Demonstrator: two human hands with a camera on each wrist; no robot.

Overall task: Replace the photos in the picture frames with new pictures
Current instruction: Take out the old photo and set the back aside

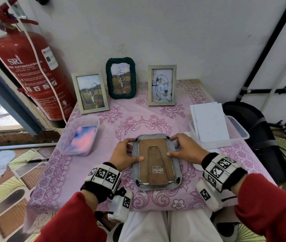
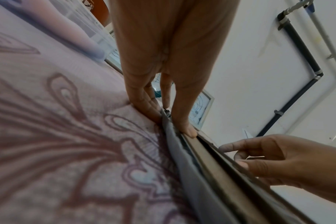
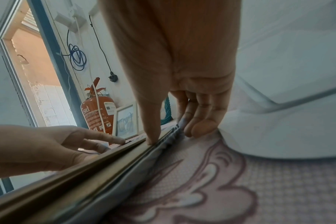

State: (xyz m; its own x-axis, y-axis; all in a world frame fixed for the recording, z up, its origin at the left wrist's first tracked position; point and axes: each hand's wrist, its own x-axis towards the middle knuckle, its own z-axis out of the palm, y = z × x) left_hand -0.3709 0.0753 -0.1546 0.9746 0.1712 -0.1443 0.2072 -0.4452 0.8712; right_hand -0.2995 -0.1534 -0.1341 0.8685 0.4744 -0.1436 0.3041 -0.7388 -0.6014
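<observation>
A grey picture frame (image 1: pixel 176 167) lies face down on the pink tablecloth (image 1: pixel 89 172), its brown backing board (image 1: pixel 143 170) and stand facing up. My left hand (image 1: pixel 133 149) grips its left side, thumb on the backing and fingers round the top left corner. My right hand (image 1: pixel 173 146) grips the right side the same way. In the left wrist view, the left hand (image 2: pixel 169 119) pinches the frame's edge (image 2: pixel 201 166). The right wrist view shows the right hand (image 3: pixel 175 134) pinching the opposite edge (image 3: pixel 86 174). Three frames stand at the back: pale (image 1: pixel 90 92), dark green (image 1: pixel 121 78), pale (image 1: pixel 162 85).
A clear tub (image 1: pixel 63 145) at the left holds a pink and blue picture. Another tub (image 1: pixel 241 131) at the right holds white sheets (image 1: pixel 210 123). A red fire extinguisher (image 1: pixel 30 72) stands beyond the left corner, a black bag (image 1: pixel 254 128) to the right.
</observation>
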